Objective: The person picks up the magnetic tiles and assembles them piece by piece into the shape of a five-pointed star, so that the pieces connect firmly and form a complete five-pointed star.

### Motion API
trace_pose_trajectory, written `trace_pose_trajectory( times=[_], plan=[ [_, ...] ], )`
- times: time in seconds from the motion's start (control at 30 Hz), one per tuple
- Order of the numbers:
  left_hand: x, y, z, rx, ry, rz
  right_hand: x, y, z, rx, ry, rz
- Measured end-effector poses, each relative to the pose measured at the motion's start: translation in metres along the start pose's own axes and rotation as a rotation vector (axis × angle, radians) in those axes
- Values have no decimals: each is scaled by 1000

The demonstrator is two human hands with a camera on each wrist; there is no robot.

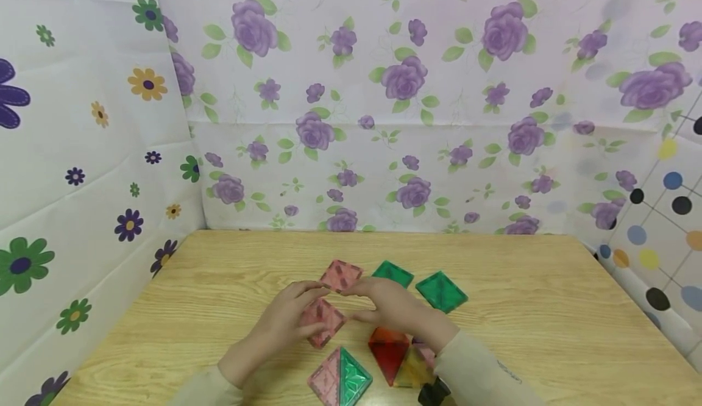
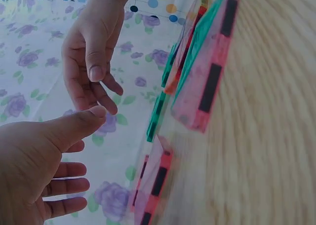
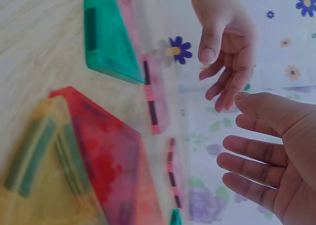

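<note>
Both hands hover over the magnetic tiles with relaxed, spread fingers and nothing in them. My left hand (image 1: 287, 316) is over the nearer pink square tile (image 1: 328, 327), partly covering it. Opposite it, palm facing across, is my right hand (image 1: 396, 303), between the pink tiles and the green ones. The farther pink square tile (image 1: 340, 274) lies just beyond the fingertips. In the left wrist view the left thumb overlaps the right fingers. A pink triangle tile (image 1: 326, 377) and a green triangle tile (image 1: 354, 375) lie side by side nearest me.
Beyond the right hand lie a partly hidden green tile (image 1: 396, 274) and another green tile (image 1: 442, 292). Close to the right forearm are a red tile (image 1: 390, 357), an orange tile (image 1: 388, 336) and a yellow tile (image 1: 411, 370). Flowered cloth (image 1: 351, 168) hangs behind the wooden table (image 1: 521, 308).
</note>
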State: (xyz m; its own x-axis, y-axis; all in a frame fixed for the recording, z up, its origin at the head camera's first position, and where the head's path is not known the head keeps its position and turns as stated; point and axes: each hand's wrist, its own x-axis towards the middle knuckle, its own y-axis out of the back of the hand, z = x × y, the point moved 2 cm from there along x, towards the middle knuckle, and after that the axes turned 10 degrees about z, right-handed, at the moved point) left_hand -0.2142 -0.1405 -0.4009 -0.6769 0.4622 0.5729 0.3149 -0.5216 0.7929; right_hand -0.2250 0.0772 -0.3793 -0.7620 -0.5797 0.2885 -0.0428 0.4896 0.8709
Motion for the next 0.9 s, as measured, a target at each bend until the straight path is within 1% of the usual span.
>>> trace_pose_trajectory(
  times=[0.13, 0.2, 0.3, 0.4, 0.43, 0.53, 0.6, 0.67, 0.77, 0.9],
  plan=[
    [6, -1, 11, -63, 44, -15, -7, 13, 0, 19, -7, 41],
    [9, -1, 17, -88, 48, -22, -11, 18, 1, 16, -13, 60],
    [13, -2, 25, -116, 24, -22, -17, 25, 3, 11, -7, 92],
    [15, -3, 33, -122, -9, -26, -24, 30, 6, 7, -7, 111],
    [15, -4, 35, -124, -10, -33, -26, 32, 7, 13, -7, 119],
    [16, -7, 41, -148, 14, -82, -35, 37, 9, 32, -10, 151],
    [16, -10, 45, -143, 36, -126, -40, 41, 10, 44, -12, 174],
    [16, -12, 49, -140, 49, -163, -45, 44, 12, 33, -18, 190],
    [17, -16, 55, -108, 36, -200, -53, 46, 15, 11, -40, 191],
    [16, -21, 62, -123, 19, -228, -65, 48, 19, -3, -64, 181]
  ],
)
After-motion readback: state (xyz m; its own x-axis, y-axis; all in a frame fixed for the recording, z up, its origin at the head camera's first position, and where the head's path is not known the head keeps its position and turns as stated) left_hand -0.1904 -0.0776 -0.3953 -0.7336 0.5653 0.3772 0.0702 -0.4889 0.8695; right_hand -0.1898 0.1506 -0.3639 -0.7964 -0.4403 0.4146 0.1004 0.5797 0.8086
